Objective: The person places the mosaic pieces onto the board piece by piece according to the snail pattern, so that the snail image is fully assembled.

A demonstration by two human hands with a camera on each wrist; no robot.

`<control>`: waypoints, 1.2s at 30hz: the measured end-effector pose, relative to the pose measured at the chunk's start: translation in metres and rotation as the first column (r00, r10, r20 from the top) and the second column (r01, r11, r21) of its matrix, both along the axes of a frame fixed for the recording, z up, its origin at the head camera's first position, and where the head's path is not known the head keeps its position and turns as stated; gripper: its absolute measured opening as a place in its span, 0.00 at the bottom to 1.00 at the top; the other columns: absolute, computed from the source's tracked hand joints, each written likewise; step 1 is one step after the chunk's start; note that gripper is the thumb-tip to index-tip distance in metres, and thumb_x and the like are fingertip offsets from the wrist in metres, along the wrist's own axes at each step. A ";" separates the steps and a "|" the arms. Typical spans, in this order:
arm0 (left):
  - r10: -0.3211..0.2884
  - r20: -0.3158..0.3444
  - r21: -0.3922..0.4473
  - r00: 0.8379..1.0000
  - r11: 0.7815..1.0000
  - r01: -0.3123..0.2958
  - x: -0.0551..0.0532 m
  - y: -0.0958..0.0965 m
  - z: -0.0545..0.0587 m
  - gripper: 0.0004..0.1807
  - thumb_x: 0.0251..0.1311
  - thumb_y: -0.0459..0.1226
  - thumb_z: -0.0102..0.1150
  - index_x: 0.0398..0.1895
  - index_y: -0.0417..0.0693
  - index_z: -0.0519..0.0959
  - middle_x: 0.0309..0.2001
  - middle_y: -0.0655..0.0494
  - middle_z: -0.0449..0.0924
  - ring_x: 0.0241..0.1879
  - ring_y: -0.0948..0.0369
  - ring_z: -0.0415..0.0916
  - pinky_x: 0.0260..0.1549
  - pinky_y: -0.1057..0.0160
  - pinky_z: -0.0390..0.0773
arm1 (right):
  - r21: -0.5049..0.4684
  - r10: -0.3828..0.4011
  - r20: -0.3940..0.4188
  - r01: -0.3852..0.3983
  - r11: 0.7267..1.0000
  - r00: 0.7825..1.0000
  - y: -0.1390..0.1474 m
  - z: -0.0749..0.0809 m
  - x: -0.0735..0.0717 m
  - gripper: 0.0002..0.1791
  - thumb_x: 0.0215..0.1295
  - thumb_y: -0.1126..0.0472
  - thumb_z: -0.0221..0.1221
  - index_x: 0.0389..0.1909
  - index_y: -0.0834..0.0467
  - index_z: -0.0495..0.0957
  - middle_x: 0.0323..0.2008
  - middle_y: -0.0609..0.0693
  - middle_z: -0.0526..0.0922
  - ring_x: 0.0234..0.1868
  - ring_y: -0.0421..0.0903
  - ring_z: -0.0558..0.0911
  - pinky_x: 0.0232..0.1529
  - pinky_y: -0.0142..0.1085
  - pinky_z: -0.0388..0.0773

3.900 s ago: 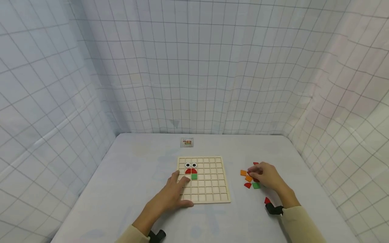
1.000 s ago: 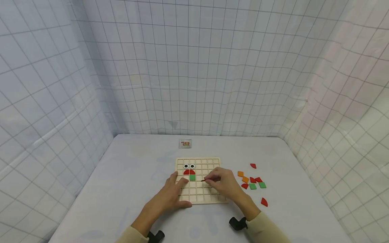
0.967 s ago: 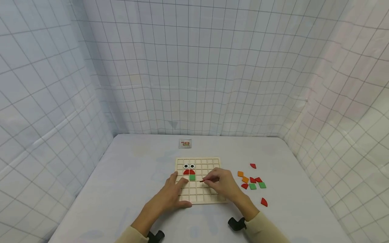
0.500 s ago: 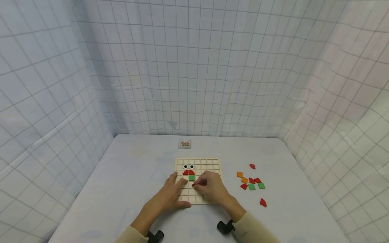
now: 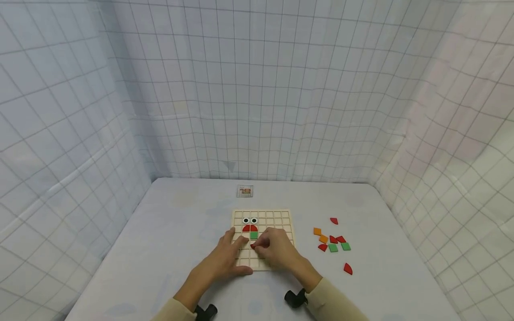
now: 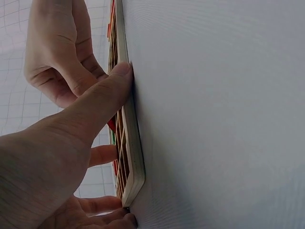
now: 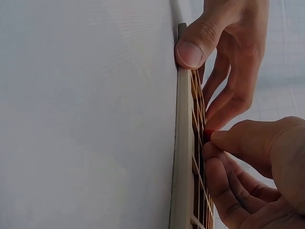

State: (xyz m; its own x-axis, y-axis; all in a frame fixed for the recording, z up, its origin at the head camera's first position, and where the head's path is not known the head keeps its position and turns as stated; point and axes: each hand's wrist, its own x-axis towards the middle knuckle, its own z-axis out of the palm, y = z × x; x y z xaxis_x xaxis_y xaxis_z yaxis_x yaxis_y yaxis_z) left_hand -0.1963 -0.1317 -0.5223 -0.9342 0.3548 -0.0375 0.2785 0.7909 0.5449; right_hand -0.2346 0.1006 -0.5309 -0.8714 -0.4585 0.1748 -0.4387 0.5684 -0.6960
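A wooden grid board [image 5: 283,221] lies on the table. In its cells sit two round eye pieces [image 5: 254,220], two red quarter-circle tiles [image 5: 246,228] and a green square tile [image 5: 254,235]. My left hand [image 5: 225,257] rests spread along the board's left side, its thumb against the near edge, seen also in the left wrist view. Just below the green square, my right hand [image 5: 278,248] pinches a red tile [image 5: 252,245] between thumb and fingers. That tile is mostly hidden by the fingers; in the right wrist view its red edge [image 7: 208,135] shows at the board's surface.
Right of the board lie loose orange squares [image 5: 317,231], green squares [image 5: 346,246] and several red tiles [image 5: 348,268]. A small picture card [image 5: 245,191] lies behind the board. White gridded curtains [image 5: 257,111] enclose the table's back and sides.
From the loose tiles my right hand has brought a red tile left over the board, then lowered it below the green square. My left hand has stayed on the board.
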 end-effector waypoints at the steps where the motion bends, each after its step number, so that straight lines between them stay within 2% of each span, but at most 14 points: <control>1: -0.001 -0.002 0.000 1.000 1.000 0.001 0.000 0.001 0.001 0.50 0.58 0.57 0.91 0.78 0.47 0.79 0.88 0.22 0.57 0.84 0.22 0.65 0.73 0.23 0.80 | 0.000 -0.003 0.004 0.003 1.000 1.000 0.000 0.000 0.000 0.05 0.74 0.66 0.77 0.39 0.54 0.98 0.40 0.43 0.92 0.40 0.33 0.83 0.43 0.29 0.84; 6: -0.007 -0.007 -0.005 1.000 1.000 0.007 -0.001 0.001 0.003 0.50 0.57 0.56 0.92 0.78 0.45 0.79 0.87 0.21 0.58 0.84 0.21 0.65 0.73 0.23 0.80 | 0.012 -0.015 0.036 0.015 1.000 0.999 -0.002 0.001 -0.001 0.04 0.73 0.67 0.77 0.38 0.56 0.98 0.38 0.44 0.90 0.38 0.33 0.81 0.38 0.28 0.82; 11: -0.019 -0.024 0.001 1.000 1.000 0.019 0.000 0.000 0.000 0.50 0.58 0.56 0.91 0.78 0.45 0.78 0.87 0.20 0.58 0.83 0.20 0.65 0.72 0.23 0.81 | 0.016 -0.039 0.038 0.038 0.999 0.999 -0.005 0.002 -0.002 0.04 0.73 0.67 0.76 0.38 0.57 0.98 0.37 0.45 0.92 0.36 0.32 0.82 0.37 0.27 0.83; 15: -0.019 -0.020 -0.004 1.000 1.000 0.019 -0.001 -0.001 0.000 0.50 0.60 0.57 0.90 0.79 0.45 0.77 0.87 0.20 0.57 0.84 0.21 0.64 0.73 0.23 0.80 | 0.008 -0.056 0.070 0.056 0.998 0.996 -0.007 0.004 -0.005 0.05 0.73 0.67 0.76 0.37 0.56 0.98 0.35 0.46 0.95 0.33 0.33 0.84 0.35 0.28 0.82; 20: -0.017 -0.017 -0.003 1.000 1.000 0.017 -0.001 -0.001 0.000 0.51 0.60 0.57 0.90 0.80 0.45 0.78 0.88 0.21 0.57 0.85 0.21 0.64 0.74 0.23 0.79 | 0.016 -0.092 0.113 0.091 0.996 0.989 -0.008 0.005 -0.008 0.04 0.73 0.66 0.77 0.36 0.56 0.98 0.34 0.43 0.96 0.34 0.34 0.85 0.37 0.29 0.82; 29: -0.026 -0.021 -0.010 0.999 1.000 0.026 -0.001 -0.001 0.000 0.50 0.60 0.59 0.89 0.80 0.46 0.78 0.88 0.21 0.56 0.86 0.20 0.62 0.74 0.22 0.79 | 0.006 -0.140 0.090 0.140 0.990 0.986 -0.010 0.003 -0.013 0.06 0.70 0.64 0.81 0.31 0.53 0.98 0.32 0.44 0.96 0.35 0.34 0.85 0.39 0.30 0.82; 36: -0.026 -0.015 -0.010 1.000 1.000 0.026 -0.001 -0.004 -0.002 0.51 0.61 0.58 0.89 0.81 0.47 0.78 0.89 0.21 0.56 0.87 0.22 0.61 0.75 0.23 0.79 | 0.007 -0.120 0.099 0.120 0.993 0.988 -0.008 0.004 -0.011 0.04 0.73 0.63 0.79 0.35 0.55 0.98 0.34 0.45 0.96 0.35 0.35 0.85 0.39 0.30 0.83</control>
